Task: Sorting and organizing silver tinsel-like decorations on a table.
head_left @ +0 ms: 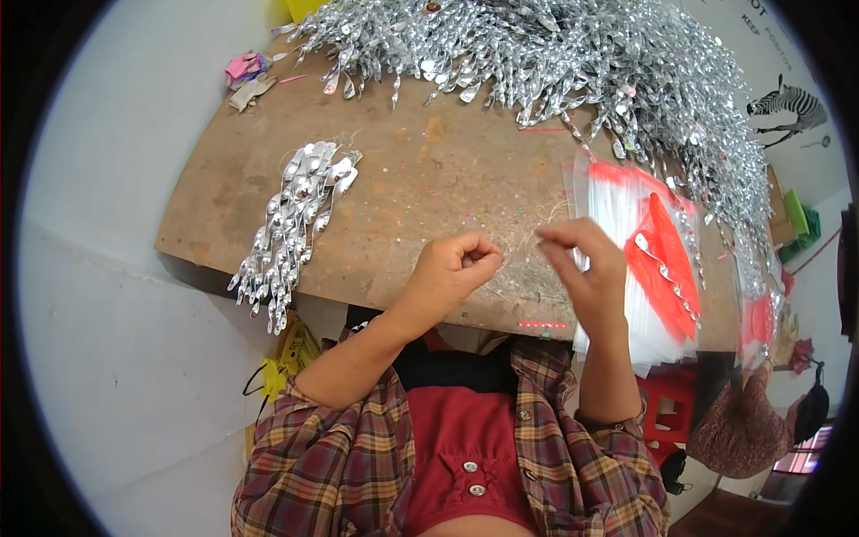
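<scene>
Over the near middle of the table, my left hand (455,268) is closed in a pinch on a thin pale thread (506,255), a fine loop of which shows beside the fingertips. Just to its right, my right hand (589,267) has thumb and forefinger brought together; whatever lies between those tips is too fine to make out. More loose thread (553,211) curls on the tabletop past the fingers. A bundle of silver twisted spiral strips (291,215) lies to the left, its lower ends hanging over the table's front edge.
Clear plastic bags (617,304) with red parts are stacked on the right, one silver spiral strip (664,273) lying on them. A large heap of silver spirals (537,54) covers the brown table's (403,161) far side. Pink scraps (246,67) sit at the far left corner.
</scene>
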Action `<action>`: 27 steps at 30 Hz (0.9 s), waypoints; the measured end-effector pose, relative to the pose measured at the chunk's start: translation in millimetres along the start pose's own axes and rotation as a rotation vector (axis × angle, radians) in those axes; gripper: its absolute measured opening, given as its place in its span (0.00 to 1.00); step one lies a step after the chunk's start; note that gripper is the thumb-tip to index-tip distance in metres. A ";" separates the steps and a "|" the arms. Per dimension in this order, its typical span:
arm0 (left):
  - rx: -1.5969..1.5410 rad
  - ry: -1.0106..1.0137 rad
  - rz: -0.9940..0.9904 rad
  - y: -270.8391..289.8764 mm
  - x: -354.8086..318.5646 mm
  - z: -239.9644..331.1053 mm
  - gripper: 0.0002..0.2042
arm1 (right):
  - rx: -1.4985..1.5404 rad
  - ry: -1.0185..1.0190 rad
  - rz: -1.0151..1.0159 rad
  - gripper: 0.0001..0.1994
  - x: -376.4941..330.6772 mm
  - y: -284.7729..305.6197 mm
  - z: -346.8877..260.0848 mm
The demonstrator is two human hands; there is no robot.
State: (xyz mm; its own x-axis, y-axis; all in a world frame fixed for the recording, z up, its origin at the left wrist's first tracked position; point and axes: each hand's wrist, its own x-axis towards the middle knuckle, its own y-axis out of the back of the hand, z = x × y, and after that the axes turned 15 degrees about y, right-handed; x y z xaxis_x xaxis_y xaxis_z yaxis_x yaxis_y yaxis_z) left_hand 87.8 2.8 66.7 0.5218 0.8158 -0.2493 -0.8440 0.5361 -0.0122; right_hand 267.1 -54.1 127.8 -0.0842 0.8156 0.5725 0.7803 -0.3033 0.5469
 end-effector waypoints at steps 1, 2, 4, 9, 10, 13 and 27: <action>0.035 0.001 0.030 -0.6 -2.4 4.1 0.05 | -0.084 0.107 -0.109 0.09 1.2 -2.2 -8.6; 0.036 0.001 0.030 -1.3 -4.0 5.2 0.05 | -0.184 0.225 -0.138 0.10 -0.9 -8.8 -5.8; 0.116 -0.095 0.067 -2.4 -8.1 6.3 0.04 | -0.248 0.252 -0.161 0.09 -2.6 -18.2 -3.0; 0.253 -0.328 0.214 -5.2 -15.6 10.5 0.04 | -0.322 0.267 -0.148 0.08 -7.4 -28.5 -0.2; 0.298 -0.382 0.251 -5.6 -15.8 11.1 0.04 | -0.324 0.266 -0.148 0.08 -8.6 -30.3 2.4; 0.248 -0.337 0.235 -5.1 -20.4 13.9 0.03 | -0.276 0.293 -0.082 0.08 -11.7 -37.0 8.8; -0.319 0.004 -0.005 9.4 -23.5 -2.9 0.09 | 0.905 -0.441 0.127 0.05 -21.1 -57.0 9.1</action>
State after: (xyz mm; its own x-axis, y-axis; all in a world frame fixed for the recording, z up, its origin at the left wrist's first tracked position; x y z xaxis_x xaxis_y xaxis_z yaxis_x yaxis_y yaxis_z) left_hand 67.2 -11.9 69.6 0.5262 0.8121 -0.2521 -0.8379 0.4445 -0.3168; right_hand 230.0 -49.5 79.0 0.1258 0.9678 0.2178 0.9594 -0.0628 -0.2750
